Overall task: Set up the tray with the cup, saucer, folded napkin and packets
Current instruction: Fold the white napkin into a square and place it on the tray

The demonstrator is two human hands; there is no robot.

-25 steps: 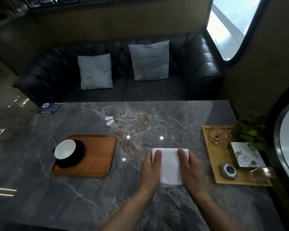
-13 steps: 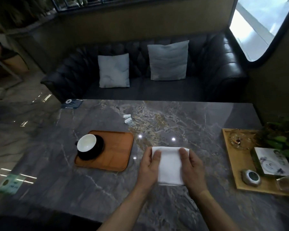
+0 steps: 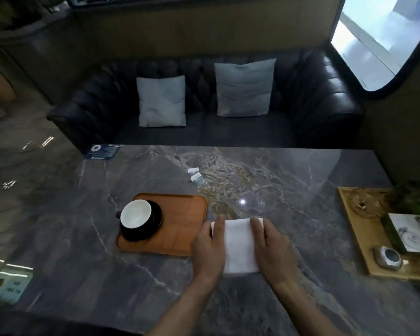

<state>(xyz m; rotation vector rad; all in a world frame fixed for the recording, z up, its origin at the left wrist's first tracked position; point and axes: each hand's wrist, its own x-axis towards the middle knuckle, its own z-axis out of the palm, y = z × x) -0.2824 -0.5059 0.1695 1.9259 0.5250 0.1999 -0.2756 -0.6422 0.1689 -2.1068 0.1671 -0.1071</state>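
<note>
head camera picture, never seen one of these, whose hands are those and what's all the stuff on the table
The camera sits on a person's head and looks down, so those are that person's own bare hands. The left hand and right hand lie flat on a white folded napkin on the marble table; nothing is lifted. Left of it, an orange tray carries a white cup on a dark saucer. Two small packets lie further back. A second wooden tray with other items stands at the right.
</note>
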